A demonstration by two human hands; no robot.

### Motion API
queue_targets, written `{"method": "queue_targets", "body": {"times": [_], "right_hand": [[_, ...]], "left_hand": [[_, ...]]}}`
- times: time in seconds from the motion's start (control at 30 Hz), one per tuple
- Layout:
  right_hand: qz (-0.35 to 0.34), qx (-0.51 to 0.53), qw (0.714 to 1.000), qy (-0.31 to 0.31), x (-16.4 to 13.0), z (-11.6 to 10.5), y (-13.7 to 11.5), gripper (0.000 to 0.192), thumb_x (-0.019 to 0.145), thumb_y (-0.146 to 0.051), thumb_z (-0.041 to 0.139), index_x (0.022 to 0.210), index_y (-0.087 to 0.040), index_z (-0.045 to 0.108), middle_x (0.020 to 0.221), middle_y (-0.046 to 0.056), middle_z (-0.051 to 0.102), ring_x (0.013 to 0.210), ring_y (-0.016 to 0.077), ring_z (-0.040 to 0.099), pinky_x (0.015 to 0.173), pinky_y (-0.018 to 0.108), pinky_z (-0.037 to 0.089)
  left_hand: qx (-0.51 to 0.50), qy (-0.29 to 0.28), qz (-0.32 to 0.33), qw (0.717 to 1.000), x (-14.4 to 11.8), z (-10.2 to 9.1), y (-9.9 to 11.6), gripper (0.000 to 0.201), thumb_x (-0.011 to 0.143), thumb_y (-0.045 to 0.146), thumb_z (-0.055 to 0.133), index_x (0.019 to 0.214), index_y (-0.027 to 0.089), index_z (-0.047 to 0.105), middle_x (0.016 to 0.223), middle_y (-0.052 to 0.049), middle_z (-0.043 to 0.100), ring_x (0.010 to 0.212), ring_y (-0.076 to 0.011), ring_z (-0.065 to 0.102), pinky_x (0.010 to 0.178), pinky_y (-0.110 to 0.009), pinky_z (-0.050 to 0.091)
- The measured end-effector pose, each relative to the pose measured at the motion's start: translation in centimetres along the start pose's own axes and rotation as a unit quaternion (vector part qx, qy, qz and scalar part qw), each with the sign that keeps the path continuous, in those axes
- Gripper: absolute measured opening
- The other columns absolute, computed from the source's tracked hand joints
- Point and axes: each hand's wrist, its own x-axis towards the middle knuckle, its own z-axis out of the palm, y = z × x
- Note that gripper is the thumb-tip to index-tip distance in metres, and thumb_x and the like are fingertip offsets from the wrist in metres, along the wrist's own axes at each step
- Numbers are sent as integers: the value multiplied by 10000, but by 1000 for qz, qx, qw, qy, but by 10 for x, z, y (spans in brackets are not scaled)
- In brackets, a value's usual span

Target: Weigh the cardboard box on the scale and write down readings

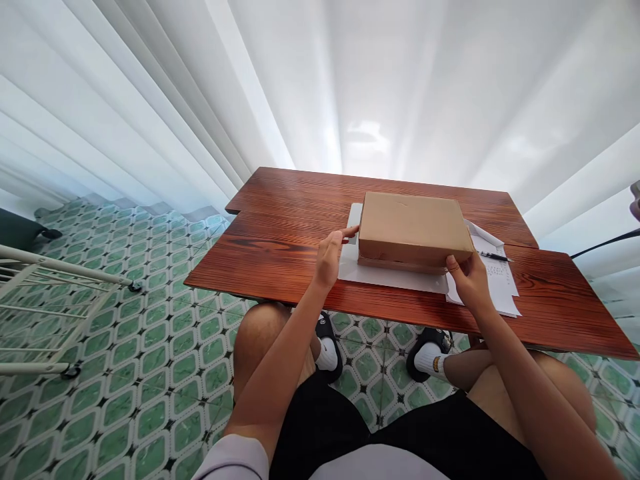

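A closed brown cardboard box (413, 220) rests over a flat white board (395, 275) on the wooden table. A seam runs along its front, with the upper part overhanging the lower. My left hand (330, 257) is at the left side of the box, its fingertips pressed to that side and its other fingers curled. At the front right corner my right hand (469, 277) grips the box, thumb on the front face and the other fingers partly hidden behind the corner. What is inside the box is hidden.
Handwritten paper sheets (495, 277) lie right of the box, with a black pen (495, 256) on them. The reddish-brown table (280, 240) stands before a white curtain (390, 87). A white wheeled rack (55, 313) is on the tiled floor at left.
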Motion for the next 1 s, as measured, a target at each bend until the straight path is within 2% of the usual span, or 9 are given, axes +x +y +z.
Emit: {"method": "queue_targets", "body": {"times": [0.23,0.33,0.43,0.53,0.67,0.77,0.87,0.93,1.0], "right_hand": [[-24,-39,999,9,1,-1,-8,743,920,-575,643,1540,-237,414,1462,146,527,1271,317,560,1051,497,485],[-98,-121,977,146,0,-5,-12,532,996,-505,536,1445,-220,521,1375,163,551,1216,336,571,1005,539,483],[-262,-219,893,293,-12,-8,-15,251,1028,-355,471,1125,-238,671,955,132,635,955,327,620,876,540,495],[-401,-222,876,150,-34,0,-21,201,981,-226,519,1138,-306,615,761,52,600,680,253,591,722,462,491],[-439,-170,876,-105,-57,32,-46,280,981,-194,498,1208,-331,586,744,9,655,622,206,605,631,370,463],[-470,-91,830,-285,-59,62,-66,314,1026,-127,387,1247,-226,585,775,23,664,693,187,591,627,332,431],[-434,-63,815,-379,-55,86,-75,337,1032,-83,317,1181,-195,597,743,14,632,659,166,543,596,297,381],[-360,-21,823,-439,-53,97,-76,335,1032,-97,292,1156,-200,586,792,20,650,688,154,567,616,275,397],[-262,37,833,-486,-53,104,-77,271,1039,-172,314,1140,-195,565,868,34,671,744,147,600,667,260,437]], "left_hand": [[32,35,43,998,-2,0,16,433,1040,389,373,1080,190,755,1124,-73,739,1104,-238,651,911,-370,494],[78,103,145,981,-8,-2,31,384,1043,342,384,1030,189,736,965,-66,727,951,-219,659,852,-373,507],[151,119,277,942,-16,-3,57,325,1024,264,393,943,226,706,736,-23,639,730,-192,584,721,-370,471],[149,29,385,910,-33,5,85,260,975,209,399,844,238,622,605,14,569,557,-161,512,588,-352,412],[84,-176,493,848,-78,43,94,259,888,340,567,640,264,555,558,25,504,452,-136,439,436,-354,322],[-22,-566,437,698,-121,83,73,355,701,214,706,440,253,469,608,-1,570,514,-119,525,452,-293,416],[194,-742,212,605,-152,113,44,416,624,406,760,352,295,465,553,-74,527,466,-210,493,369,-343,307],[505,-774,127,360,-162,122,28,386,621,492,719,346,326,505,508,-76,472,438,-232,458,368,-328,246],[682,-706,131,138,-165,124,18,337,658,535,667,379,378,560,513,-71,470,442,-249,454,365,-318,217]]}}
